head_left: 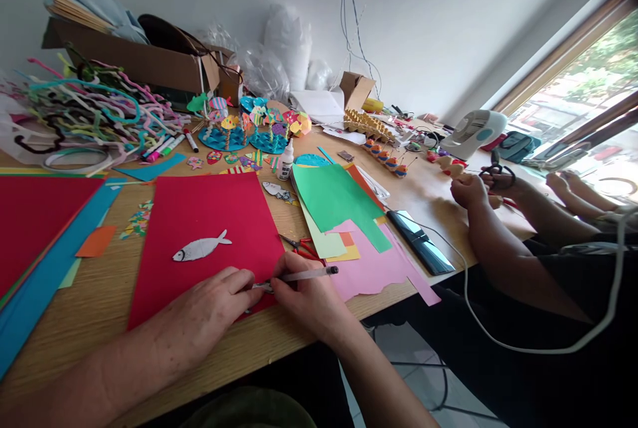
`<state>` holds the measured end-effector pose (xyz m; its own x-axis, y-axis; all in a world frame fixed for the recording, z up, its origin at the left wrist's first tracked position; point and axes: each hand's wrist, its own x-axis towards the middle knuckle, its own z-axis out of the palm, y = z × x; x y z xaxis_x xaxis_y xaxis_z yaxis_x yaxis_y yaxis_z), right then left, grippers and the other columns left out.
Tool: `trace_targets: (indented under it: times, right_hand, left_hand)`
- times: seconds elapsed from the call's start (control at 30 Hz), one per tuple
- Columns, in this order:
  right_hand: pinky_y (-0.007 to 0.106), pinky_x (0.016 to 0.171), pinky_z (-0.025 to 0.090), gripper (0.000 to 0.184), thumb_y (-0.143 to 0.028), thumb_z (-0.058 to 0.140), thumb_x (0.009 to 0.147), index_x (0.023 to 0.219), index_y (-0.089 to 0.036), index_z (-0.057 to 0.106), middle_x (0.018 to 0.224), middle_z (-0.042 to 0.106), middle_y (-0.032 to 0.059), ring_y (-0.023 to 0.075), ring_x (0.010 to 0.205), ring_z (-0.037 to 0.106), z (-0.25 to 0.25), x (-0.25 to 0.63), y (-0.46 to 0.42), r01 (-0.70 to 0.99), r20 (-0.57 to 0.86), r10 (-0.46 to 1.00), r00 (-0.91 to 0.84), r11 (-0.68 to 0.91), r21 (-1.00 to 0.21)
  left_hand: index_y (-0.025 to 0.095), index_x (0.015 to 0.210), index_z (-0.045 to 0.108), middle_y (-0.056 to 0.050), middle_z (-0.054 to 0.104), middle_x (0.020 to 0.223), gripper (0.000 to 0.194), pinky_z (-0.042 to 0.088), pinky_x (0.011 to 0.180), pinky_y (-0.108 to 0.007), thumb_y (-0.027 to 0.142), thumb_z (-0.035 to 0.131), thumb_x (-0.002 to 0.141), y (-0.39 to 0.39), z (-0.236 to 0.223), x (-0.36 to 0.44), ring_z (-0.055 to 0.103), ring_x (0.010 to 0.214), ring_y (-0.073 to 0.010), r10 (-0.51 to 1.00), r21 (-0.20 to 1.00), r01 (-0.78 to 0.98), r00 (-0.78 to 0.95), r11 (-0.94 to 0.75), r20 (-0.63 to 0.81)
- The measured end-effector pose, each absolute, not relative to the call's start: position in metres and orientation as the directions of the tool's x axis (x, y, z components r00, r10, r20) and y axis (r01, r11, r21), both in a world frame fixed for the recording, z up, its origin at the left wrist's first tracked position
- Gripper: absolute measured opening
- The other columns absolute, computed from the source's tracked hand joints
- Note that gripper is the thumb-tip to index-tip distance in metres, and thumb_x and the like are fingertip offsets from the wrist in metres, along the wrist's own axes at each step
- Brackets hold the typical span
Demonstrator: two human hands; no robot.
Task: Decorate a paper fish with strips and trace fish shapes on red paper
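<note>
A pen (312,273) is gripped in my right hand (304,295), its tip low over the near right corner of a red paper sheet (239,212). My left hand (219,295) rests on that sheet, fingertips closed on a small grey-white paper cutout (262,286), mostly hidden between both hands. A white paper fish (202,248) with an outlined head lies flat on the red sheet, beyond my left hand. Red-handled scissors (304,246) lie just past my right hand, partly under paper.
Green paper (339,202), pink paper (369,265) and a phone (421,242) lie to the right. Behind stand a glue bottle (286,162) and decorated fish models (269,135). Pipe cleaners (100,109) heap at left. Another person's hands (498,185) hold dark-handled scissors at right; a white cable (543,350) hangs there.
</note>
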<state>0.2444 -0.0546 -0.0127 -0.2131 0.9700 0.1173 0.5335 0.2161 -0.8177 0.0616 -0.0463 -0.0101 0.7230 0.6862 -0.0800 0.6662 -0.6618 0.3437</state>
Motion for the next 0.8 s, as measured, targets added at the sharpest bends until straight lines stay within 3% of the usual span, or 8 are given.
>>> trace_targets:
  times: [0.27, 0.57, 0.8]
  right_hand:
    - [0.018, 0.048, 0.032, 0.013, -0.007, 0.049, 0.069, 0.064, -0.019, 0.047, 0.058, 0.050, -0.0052, 0.0089, 0.054, 0.046, -0.008, 0.240, -0.053, 0.494, 0.094, 0.970, -0.224, 0.196, -0.847]
    - [0.017, 0.049, 0.034, 0.013, -0.007, 0.050, 0.068, 0.065, -0.020, 0.049, 0.059, 0.052, -0.0050, 0.0093, 0.054, 0.049, -0.009, 0.235, -0.052, 0.500, 0.074, 0.967, -0.243, 0.190, -0.845]
    - [0.018, 0.050, 0.036, 0.011, -0.009, 0.051, 0.071, 0.066, -0.020, 0.050, 0.060, 0.053, -0.0046, 0.0100, 0.055, 0.050, -0.008, 0.235, -0.053, 0.475, 0.108, 0.968, -0.227, 0.207, -0.856]
  left_hand:
    - [0.022, 0.110, 0.057, -0.003, 0.056, 0.104, 0.033, 0.046, 0.085, -0.033, 0.008, 0.037, 0.088, -0.045, -0.002, 0.064, 0.052, 0.096, -0.0197, 0.666, 0.315, 0.694, 0.716, -0.648, -0.209]
    - [0.023, 0.111, 0.058, -0.002, 0.057, 0.104, 0.035, 0.046, 0.086, -0.032, 0.006, 0.039, 0.087, -0.047, -0.006, 0.062, 0.053, 0.098, -0.0184, 0.683, 0.338, 0.699, 0.706, -0.630, -0.188]
    - [0.022, 0.111, 0.059, -0.003, 0.061, 0.104, 0.042, 0.049, 0.085, -0.031, 0.001, 0.038, 0.082, -0.051, -0.017, 0.057, 0.057, 0.096, -0.0173, 0.689, 0.381, 0.627, 0.723, -0.680, 0.040]
